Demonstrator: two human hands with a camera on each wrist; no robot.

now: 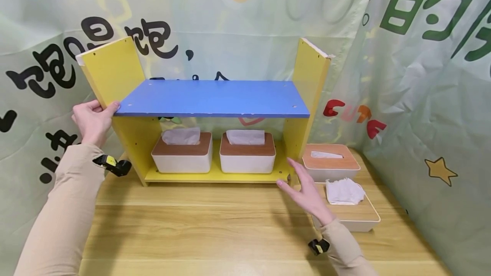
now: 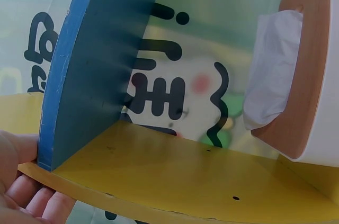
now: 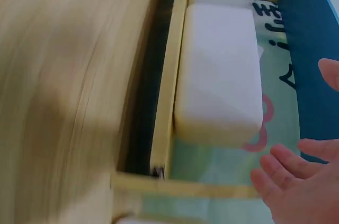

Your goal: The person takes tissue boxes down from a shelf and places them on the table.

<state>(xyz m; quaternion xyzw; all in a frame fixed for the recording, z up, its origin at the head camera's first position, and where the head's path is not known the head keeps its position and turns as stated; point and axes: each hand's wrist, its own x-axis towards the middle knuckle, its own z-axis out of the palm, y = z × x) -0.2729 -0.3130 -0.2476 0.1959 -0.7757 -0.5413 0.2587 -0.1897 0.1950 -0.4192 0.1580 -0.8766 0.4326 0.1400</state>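
Observation:
A small shelf unit with yellow sides and a blue middle board (image 1: 212, 97) stands on the wooden table. My left hand (image 1: 92, 120) grips its left side panel (image 2: 159, 166), thumb beside the blue board's front corner and fingers round the panel's edge. My right hand (image 1: 307, 191) is in front of the unit's lower right corner, fingers spread and holding nothing. On the bottom board sit two white tissue boxes with wooden lids, a left one (image 1: 184, 161) and a right one (image 1: 247, 161), each with a tissue sticking out.
Right of the unit stand two more tissue boxes: a rear one (image 1: 330, 163) and a nearer one (image 1: 356, 225) with a crumpled tissue on top. My right forearm passes in front of the nearer one. A printed cloth (image 1: 422, 110) hangs behind and beside the table (image 1: 192, 229).

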